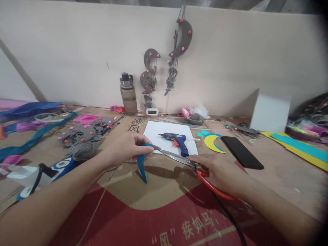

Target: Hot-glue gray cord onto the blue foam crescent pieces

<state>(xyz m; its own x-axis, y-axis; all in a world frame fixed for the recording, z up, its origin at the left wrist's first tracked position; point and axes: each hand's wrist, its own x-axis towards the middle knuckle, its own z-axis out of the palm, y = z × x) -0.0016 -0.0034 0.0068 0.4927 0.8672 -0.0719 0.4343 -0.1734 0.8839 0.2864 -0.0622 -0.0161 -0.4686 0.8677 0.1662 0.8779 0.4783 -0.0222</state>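
Note:
Between the thumb and fingers of my left hand (137,148) is a blue crescent-shaped piece (141,167), its pointed end hanging down. A dark grey bit (156,148) pokes out past the thumb, and I cannot tell whether it belongs to the same piece. My right hand (215,171) grips red-handled scissors (176,157), whose blade tips reach to that grey bit. Just behind the blades, a blue hot glue gun (176,138) lies on a white sheet (153,131). A yellow crescent (214,142) with a blue edge beneath it rests to the right.
A black phone (242,152) lies beyond my right hand. At the back stand a water bottle (128,95) and a small digital clock (152,111). Grey felt pieces and yarn (85,147) sit at left. Grey moon hangings (183,37) are on the wall. A black cord (229,215) runs toward me.

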